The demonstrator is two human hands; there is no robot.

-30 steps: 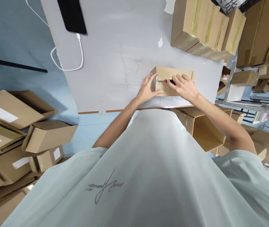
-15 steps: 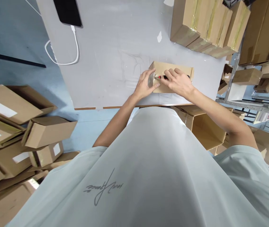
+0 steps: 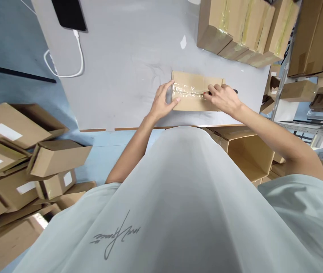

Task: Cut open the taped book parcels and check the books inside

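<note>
Resting on the grey table [image 3: 116, 83], the taped carton [image 3: 191, 105] lies right of the left hand [image 3: 162, 100], whose thumb and fingers grasp its left end; its other half lies beneath the right hand [image 3: 222, 98], clenched round a slim black-and-red tool [image 3: 206, 93].

Tan box [image 3: 190, 105], grey table [image 3: 116, 76], red-and-black tool [image 3: 235, 91].
</note>
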